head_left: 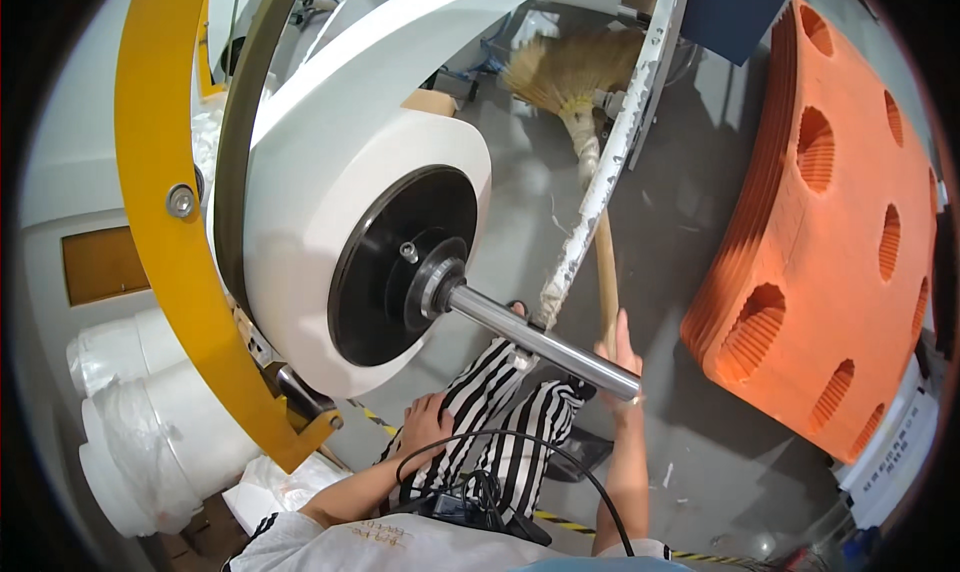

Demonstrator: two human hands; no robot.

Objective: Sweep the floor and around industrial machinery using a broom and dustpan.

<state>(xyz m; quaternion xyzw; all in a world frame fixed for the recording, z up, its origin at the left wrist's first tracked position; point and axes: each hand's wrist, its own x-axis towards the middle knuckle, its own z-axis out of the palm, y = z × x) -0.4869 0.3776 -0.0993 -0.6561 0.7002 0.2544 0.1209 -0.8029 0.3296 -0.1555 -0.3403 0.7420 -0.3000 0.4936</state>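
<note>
Reaching forward, the straw broom [582, 137] slants over the grey floor [665, 262], its handle [607, 282] held by the fingers of the right hand [624, 356]; the left hand [425, 423] rests, fingers empty, on striped trousers [525, 422]. Sweeping looks unfinished: white scraps [668, 475] remain; what's cleared, I cannot tell.

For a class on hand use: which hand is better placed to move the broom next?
Probably the right: the right hand grips the broom by its handle, while the left hand rests on the striped trousers, away from it.
</note>
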